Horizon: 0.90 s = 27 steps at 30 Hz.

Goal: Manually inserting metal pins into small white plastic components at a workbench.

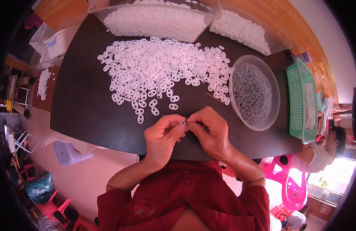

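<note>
Fingertip work on a small white piece point(182, 123), near-left of the clear bowl point(276, 99)

Landmark: the bowl, heaped with grey metal pieces point(252, 94). Directions as the wearer sees them.

Hands: left hand point(162, 135) pinches the white piece between thumb and fingers. Right hand point(210, 131), nearer the bowl, has thumb and forefinger closed on what looks like a slim grey part point(189, 123); mostly hidden, exact fit not readable. The two pinches meet.

Handling (judgement): grip the white piece by its outer rim, leaving its holes uncovered. Bring the slim part in straight; a slant would probably skid on something this small. Light pressure first, firmer once aligned. Keep both wrists low and steady.

Edges and room: the counter's point(81, 96) near edge runs wearer-side of the bowl, close to the wrists; a dropped part could roll off there. The pile of white pieces point(158, 57) spreads left of the bowl, a thin stick point(214, 97) lying between them. Green basket point(295, 96) stands right of the bowl, limiting sideways swing. One clear tub point(213, 11) sits far-left of the bowl, a second tub point(278, 40) just beyond it. Widest bare surface: left of the bowl, past the pile.
</note>
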Each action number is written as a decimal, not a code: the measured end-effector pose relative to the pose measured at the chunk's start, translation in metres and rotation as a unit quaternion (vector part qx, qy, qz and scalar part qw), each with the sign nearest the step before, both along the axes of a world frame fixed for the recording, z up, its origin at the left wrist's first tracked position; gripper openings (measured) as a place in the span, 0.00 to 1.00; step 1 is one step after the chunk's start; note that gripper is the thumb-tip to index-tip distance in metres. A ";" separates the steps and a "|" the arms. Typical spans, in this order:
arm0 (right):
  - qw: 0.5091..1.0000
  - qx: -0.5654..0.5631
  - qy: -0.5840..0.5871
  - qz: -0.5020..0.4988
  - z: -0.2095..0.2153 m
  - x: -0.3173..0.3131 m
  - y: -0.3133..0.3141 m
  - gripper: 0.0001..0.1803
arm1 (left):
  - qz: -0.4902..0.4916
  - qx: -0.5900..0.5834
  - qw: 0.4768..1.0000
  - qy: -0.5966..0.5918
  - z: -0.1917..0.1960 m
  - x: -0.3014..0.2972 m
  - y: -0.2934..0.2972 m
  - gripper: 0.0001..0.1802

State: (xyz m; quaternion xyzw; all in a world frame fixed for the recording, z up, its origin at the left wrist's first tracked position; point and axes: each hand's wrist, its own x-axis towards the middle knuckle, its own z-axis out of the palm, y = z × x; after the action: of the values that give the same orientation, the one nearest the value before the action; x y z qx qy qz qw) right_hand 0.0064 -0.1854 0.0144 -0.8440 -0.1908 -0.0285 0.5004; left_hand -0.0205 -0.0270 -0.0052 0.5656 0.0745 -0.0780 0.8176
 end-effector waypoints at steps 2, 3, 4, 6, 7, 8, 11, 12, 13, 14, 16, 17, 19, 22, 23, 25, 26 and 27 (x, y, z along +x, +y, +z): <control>1.000 -0.002 -0.005 0.013 0.001 0.002 -0.001 0.06 | 0.001 -0.003 1.000 0.008 0.002 -0.003 0.004 0.09; 1.000 0.004 -0.013 0.024 0.003 0.004 -0.002 0.06 | 0.001 -0.005 1.000 0.017 0.003 -0.004 0.007 0.08; 0.999 0.011 -0.021 0.036 0.004 0.007 -0.002 0.07 | 0.003 -0.003 1.000 0.017 0.004 -0.005 0.011 0.08; 0.998 -0.026 -0.053 0.020 0.003 0.017 -0.004 0.07 | 0.027 0.006 0.999 0.021 0.005 -0.007 0.019 0.07; 0.994 -0.065 -0.084 0.001 0.002 0.021 -0.005 0.08 | 0.027 0.006 0.999 0.020 0.005 -0.007 0.022 0.07; 0.994 -0.065 -0.084 0.001 0.001 0.025 -0.001 0.08 | 0.040 0.003 0.999 0.008 0.004 -0.006 0.025 0.07; 0.977 -0.128 -0.168 0.024 -0.008 0.032 0.013 0.11 | 0.051 -0.005 0.999 -0.016 0.004 -0.004 0.030 0.08; 0.969 -0.163 -0.184 0.035 -0.011 0.033 0.017 0.11 | 0.052 -0.008 0.998 -0.025 0.005 -0.004 0.032 0.08; 0.958 -0.198 -0.200 0.046 -0.014 0.034 0.020 0.12 | 0.052 -0.008 0.998 -0.026 0.005 -0.003 0.033 0.08; 0.958 -0.198 -0.202 0.045 -0.017 0.035 0.022 0.12 | 0.056 -0.006 0.998 -0.027 0.005 -0.003 0.034 0.08; 0.944 -0.230 -0.228 0.064 -0.022 0.038 0.025 0.11 | 0.063 -0.003 0.998 -0.029 0.004 -0.003 0.036 0.08; 0.944 -0.229 -0.230 0.064 -0.021 0.039 0.026 0.11 | 0.063 -0.003 0.998 -0.028 0.003 -0.003 0.037 0.08; 0.931 -0.263 -0.243 0.075 -0.020 0.040 0.027 0.08 | 0.065 -0.004 0.998 -0.028 0.003 -0.003 0.037 0.08; 0.967 -0.171 -0.181 0.061 -0.021 0.039 0.018 0.05 | 0.079 -0.007 0.997 -0.020 0.006 0.000 0.032 0.07; 0.966 -0.171 -0.182 0.061 -0.020 0.038 0.014 0.05 | 0.070 -0.013 0.997 -0.014 0.006 0.001 0.031 0.07; 0.992 0.070 0.100 0.034 -0.016 0.035 0.006 0.05 | 0.062 -0.018 0.998 -0.008 0.007 0.001 0.028 0.07; 0.992 0.070 0.100 0.033 -0.010 0.035 0.002 0.05 | 0.046 -0.024 0.999 -0.011 0.006 0.001 0.027 0.08; 0.979 0.096 0.175 0.033 0.000 0.034 -0.001 0.06 | 0.030 -0.030 0.999 -0.014 0.006 0.002 0.026 0.08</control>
State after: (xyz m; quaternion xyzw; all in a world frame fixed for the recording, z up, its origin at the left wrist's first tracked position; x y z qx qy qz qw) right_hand 0.0401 -0.1867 0.0141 -0.7776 -0.1241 0.1178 0.6050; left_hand -0.0190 -0.0013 0.0009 0.5394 0.0771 -0.0479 0.8371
